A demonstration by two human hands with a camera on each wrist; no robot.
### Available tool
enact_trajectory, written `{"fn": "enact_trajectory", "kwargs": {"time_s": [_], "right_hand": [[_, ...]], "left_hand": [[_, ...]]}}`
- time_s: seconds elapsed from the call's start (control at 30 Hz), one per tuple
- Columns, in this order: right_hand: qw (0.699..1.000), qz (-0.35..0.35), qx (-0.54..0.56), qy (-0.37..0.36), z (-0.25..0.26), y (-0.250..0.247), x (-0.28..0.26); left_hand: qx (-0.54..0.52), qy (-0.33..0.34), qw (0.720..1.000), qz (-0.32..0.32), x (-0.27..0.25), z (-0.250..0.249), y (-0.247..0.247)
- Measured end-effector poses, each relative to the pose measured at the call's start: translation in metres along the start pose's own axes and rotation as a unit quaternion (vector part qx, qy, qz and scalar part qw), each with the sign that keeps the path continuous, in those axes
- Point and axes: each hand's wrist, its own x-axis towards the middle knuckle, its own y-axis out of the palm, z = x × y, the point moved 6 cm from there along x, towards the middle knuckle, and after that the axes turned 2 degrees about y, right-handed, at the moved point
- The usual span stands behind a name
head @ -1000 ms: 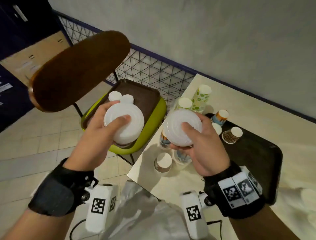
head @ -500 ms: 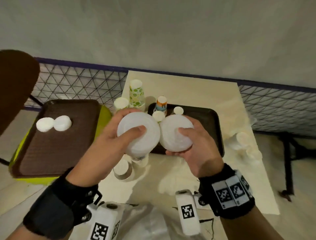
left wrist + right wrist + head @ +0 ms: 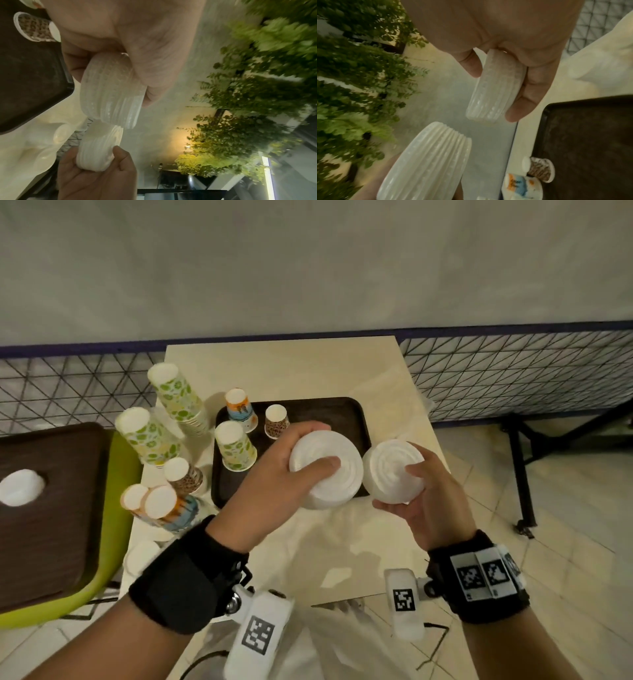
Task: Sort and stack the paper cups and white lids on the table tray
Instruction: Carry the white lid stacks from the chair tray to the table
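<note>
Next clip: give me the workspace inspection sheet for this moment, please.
Surface: pale table with a dark tray on it.
Job's things: three upturned cups on the tray; more cups stacked off it, at the table's left edge.
Clutter: clear plastic bag on the near table.
Hands: left hand grips one lid stack; right hand grips another.
Cables: black cable under the right wrist.
Surroundings: second tray on a green chair, wire-mesh fence, wall.

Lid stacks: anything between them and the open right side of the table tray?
Nothing visible. Both lid stacks are held over the tray's bare right part; the three cups stand at its left end.
</note>
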Motion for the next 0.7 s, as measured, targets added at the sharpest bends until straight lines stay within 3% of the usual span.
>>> {"fn": "enact_trajectory", "kwargs": {"time_s": [0.13,0.3,0.5,0.7], "right_hand": [[0.997,-0.051,-0.053,0.029,-0.004,-0.072,0.034],[0.984,-0.11,-0.11,0.089,-0.027,-0.16,0.078],[0.967,-0.127,-0.171,0.138,-0.073,-0.214,0.12],[0.957,-0.101,-0.216,0.168,-0.102,-0.243,0.14]], "left_hand": [[0.02,-0.023,0.999,0.027,0.04,0.028,0.062],[0.018,-0.102,0.993,0.061,0.089,0.095,0.14],[0.009,-0.21,0.977,0.036,0.118,0.174,0.18],[0.078,-0.255,0.963,0.031,0.13,0.213,0.205]]}}
